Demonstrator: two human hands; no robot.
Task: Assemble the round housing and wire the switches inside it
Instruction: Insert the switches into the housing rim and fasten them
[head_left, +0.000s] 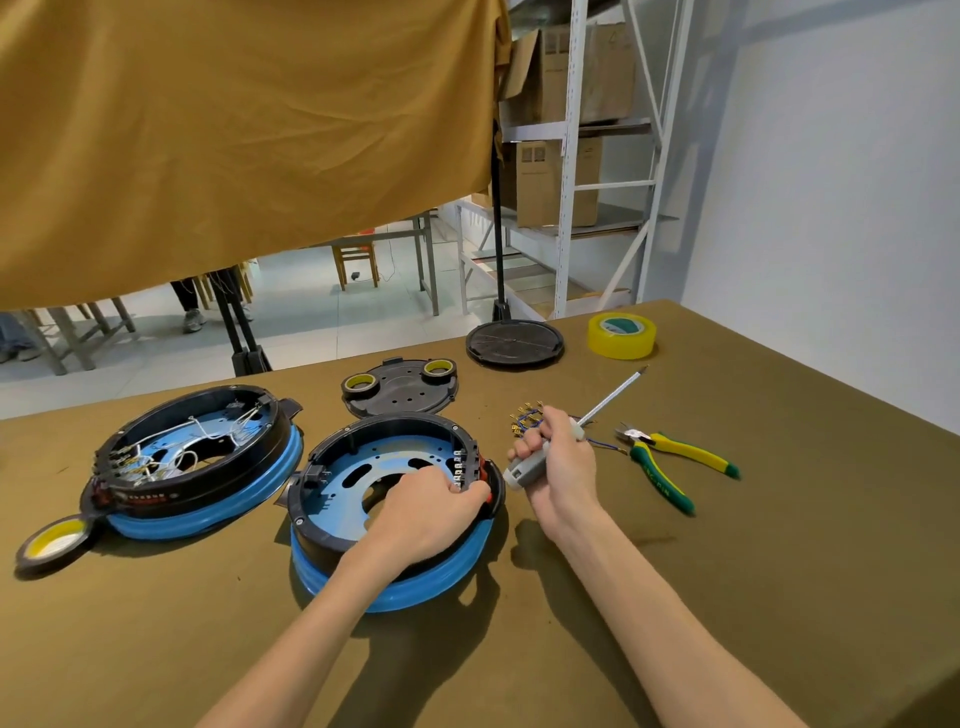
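Observation:
A round black housing with a blue base ring sits in front of me, open on top, with no wires inside. My left hand reaches into it and grips the right rim beside a row of switch terminals. My right hand holds a grey-handled screwdriver just right of the housing, its shaft pointing up and away. A bundle of blue wires with brass terminals lies behind that hand.
A second housing, wired with white leads, stands at the left with a tape roll by it. Behind are a black plate with two tape rolls, a round black cover and yellow tape. Yellow-green pliers lie at right.

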